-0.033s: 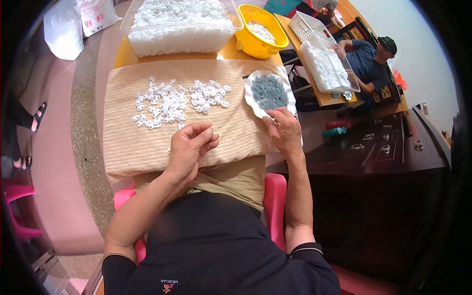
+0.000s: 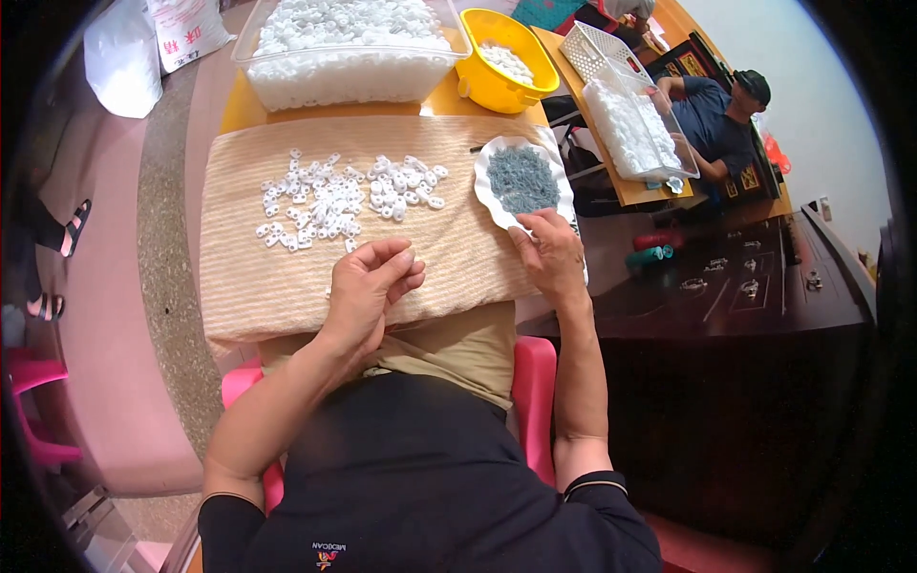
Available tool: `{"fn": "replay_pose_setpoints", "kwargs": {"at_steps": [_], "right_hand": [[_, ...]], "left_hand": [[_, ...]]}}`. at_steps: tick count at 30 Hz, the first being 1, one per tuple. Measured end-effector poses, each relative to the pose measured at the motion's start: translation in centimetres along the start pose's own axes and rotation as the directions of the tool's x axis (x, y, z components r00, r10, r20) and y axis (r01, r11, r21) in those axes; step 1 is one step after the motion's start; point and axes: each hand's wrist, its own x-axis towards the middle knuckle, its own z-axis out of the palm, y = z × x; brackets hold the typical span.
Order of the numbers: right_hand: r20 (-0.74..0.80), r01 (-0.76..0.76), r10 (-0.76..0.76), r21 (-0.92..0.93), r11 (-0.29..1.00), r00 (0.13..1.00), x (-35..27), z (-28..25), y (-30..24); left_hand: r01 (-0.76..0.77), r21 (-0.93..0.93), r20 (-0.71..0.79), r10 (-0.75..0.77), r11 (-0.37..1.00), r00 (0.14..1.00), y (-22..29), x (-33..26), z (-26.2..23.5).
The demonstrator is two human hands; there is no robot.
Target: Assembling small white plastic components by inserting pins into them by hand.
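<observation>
— Anything different from the earlier view?

— Nothing to speak of. Left hand (image 2: 368, 286) in the same spot on the beige mat (image 2: 248, 286), right hand (image 2: 552, 256) at the same edge of the white scalloped dish (image 2: 489, 196). Same pile, same dish, same posture.

— Left fingers?

— Curled inward, tips (image 2: 406, 260) drawn together toward the thumb. Cannot tell whether a piece sits pinched between them; too small to make out.

— And the small white pieces (image 2: 334, 201)?

— Scattered loose on the mat, just beyond the left fingertips and spreading away to their far left. Nearest strays close to the knuckles, not visibly touching.

— Right fingers?

— Bent down, tips pressed close together at the near rim of the dish, touching or almost touching it. Heap of grey-blue bits (image 2: 522, 180) lying in the dish just past those fingertips.

— Farther out?

— Clear tub of white pieces (image 2: 344, 48) and a yellow bowl (image 2: 497, 67) well beyond both hands. Another person (image 2: 721, 119) seated off past the right hand, at a separate table.
</observation>
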Motion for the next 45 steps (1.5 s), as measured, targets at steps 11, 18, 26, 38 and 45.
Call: {"fn": "replay_pose_setpoints", "kwargs": {"at_steps": [11,18,26,38,45], "right_hand": [[0.193,0.104,-0.057,-0.245,0.964,0.980,0.6,0.1,0.0],[0.189,0.120,-0.072,-0.255,0.960,0.979,0.9,0.9,0.0],[0.184,0.123,-0.070,-0.294,0.948,0.980,1.6,0.8,-0.2],[0.158,0.083,-0.056,-0.171,0.982,0.986,1.1,0.8,-0.1],[0.018,0.052,-0.052,-0.032,0.998,0.998,0.2,2.3,0.3]], "left_hand": [[0.018,0.018,-0.005,-0.018,1.000,1.000,-0.3,-0.2,0.2],[0.026,0.022,-0.008,-0.026,0.999,1.000,-0.2,-0.2,0.0],[0.043,0.023,-0.012,-0.043,0.999,0.999,-0.1,-0.2,0.4],[0.041,0.015,-0.001,-0.041,0.999,0.999,-0.3,-0.5,0.3],[0.050,0.021,0.002,-0.050,0.999,0.999,-0.3,-0.5,0.4]]}}
